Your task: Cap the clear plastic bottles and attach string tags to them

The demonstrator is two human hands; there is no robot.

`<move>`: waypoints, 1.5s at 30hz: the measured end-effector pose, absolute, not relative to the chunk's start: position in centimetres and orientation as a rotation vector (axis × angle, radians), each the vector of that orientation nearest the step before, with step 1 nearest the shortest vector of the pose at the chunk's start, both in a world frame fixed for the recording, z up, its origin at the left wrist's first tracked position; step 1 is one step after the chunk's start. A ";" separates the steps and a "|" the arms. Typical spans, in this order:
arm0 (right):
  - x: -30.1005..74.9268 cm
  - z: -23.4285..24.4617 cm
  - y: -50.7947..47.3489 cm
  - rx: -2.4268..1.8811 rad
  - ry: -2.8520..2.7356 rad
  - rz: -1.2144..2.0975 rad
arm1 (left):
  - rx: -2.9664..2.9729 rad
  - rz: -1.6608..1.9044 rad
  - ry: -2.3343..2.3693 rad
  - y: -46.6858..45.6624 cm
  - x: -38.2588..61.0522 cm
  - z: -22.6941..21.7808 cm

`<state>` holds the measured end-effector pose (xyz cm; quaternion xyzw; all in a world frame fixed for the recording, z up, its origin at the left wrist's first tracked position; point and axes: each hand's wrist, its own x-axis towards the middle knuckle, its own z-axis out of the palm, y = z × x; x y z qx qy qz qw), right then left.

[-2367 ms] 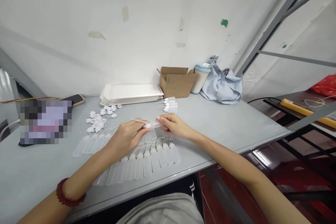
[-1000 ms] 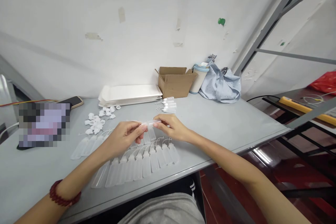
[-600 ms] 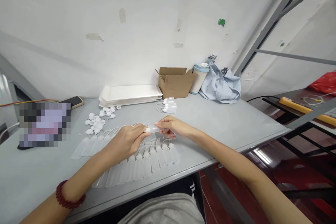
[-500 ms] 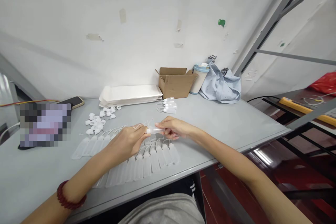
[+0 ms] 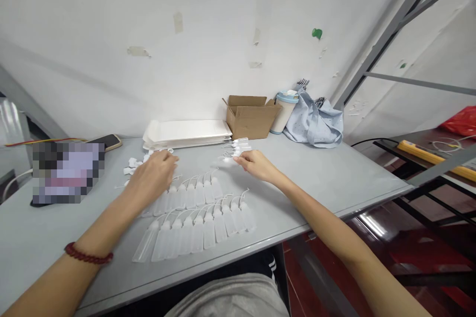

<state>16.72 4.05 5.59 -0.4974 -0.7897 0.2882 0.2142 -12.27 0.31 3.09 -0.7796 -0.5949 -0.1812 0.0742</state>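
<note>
My right hand pinches a small plastic dropper bottle, its white cap and thin tip pointing left and its body mostly hidden by the fingers. It is just in front of a small stack of capped bottles. My left hand is at the pile of white caps, covering part of it. The fingers are curled, and their tips and anything in them are hidden. Nearer me, two rows of translucent bottles with thin bent tubes lie on the table, a back row and a front row.
Along the wall are a stack of white trays or sheets, an open cardboard box, a lidded cup and a blue cloth bag. A phone and a blurred-out item lie at left.
My hands have parted. The left moved from the bottle to the caps at back left. The right carried the bottle away toward the small stack of capped bottles. The view shifted slightly.
</note>
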 end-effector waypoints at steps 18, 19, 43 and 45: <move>16.9 4.3 5.2 -1.816 -2.398 -0.074 | -2.326 -0.370 -1.876 3.5 -16.3 1.3; 16.8 4.3 5.1 -1.797 -2.385 -0.061 | -2.329 -0.368 -1.872 3.5 -16.3 1.2; 12.9 3.3 1.8 -1.303 -2.493 0.677 | -2.456 -0.903 -1.970 0.3 -10.6 3.9; 13.1 3.3 2.0 -1.314 -2.454 0.656 | -2.499 -1.069 -2.090 -0.1 -10.0 4.4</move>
